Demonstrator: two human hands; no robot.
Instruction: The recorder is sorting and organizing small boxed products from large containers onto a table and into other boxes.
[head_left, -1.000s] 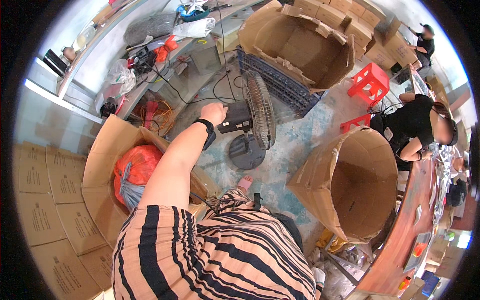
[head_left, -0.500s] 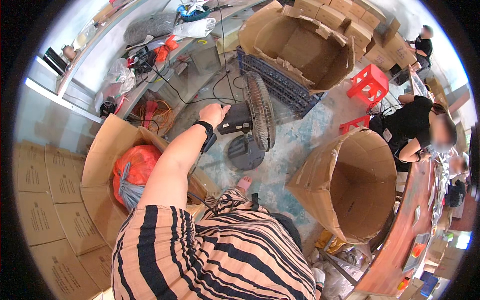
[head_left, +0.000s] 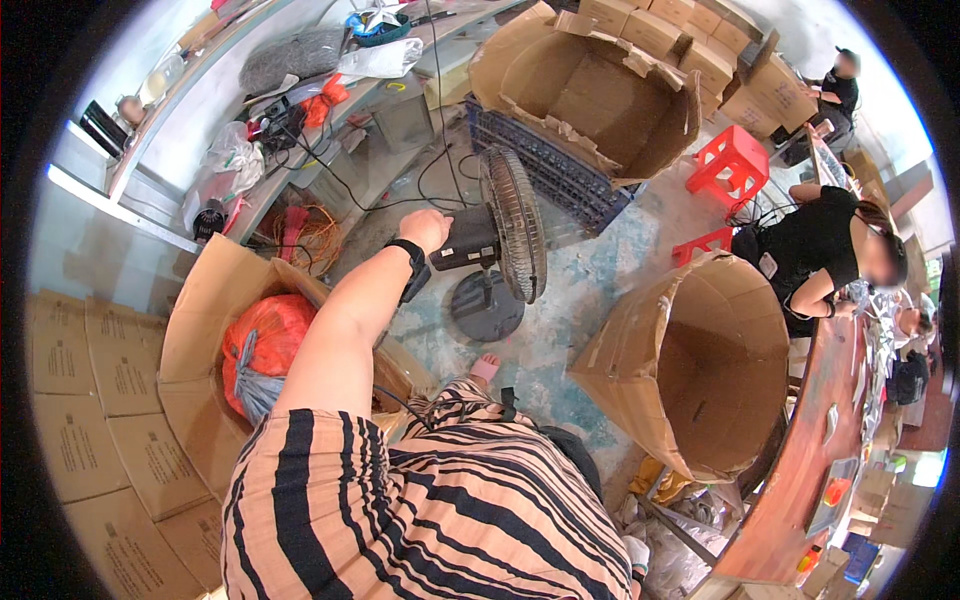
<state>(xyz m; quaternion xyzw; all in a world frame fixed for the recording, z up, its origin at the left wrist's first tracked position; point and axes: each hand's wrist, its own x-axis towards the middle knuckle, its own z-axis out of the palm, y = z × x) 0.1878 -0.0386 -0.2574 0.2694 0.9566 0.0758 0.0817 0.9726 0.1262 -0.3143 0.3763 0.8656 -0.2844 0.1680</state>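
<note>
At the left side, brown boxes (head_left: 75, 430) are stacked beside an open carton (head_left: 200, 330), where a red bag (head_left: 268, 328) lies inside. Next, the left hand (head_left: 425, 230) has its fingers curled, grasping the back end of the fan (head_left: 515, 225), which stands on the floor in front of the person. Behind it is a blue crate (head_left: 560, 175). The right hand (head_left: 637, 552) shows only little near the lower edge; I cannot tell its grip. Farther right come a tall carton (head_left: 625, 365), a red stool (head_left: 733, 160) and a table (head_left: 822, 415).
</note>
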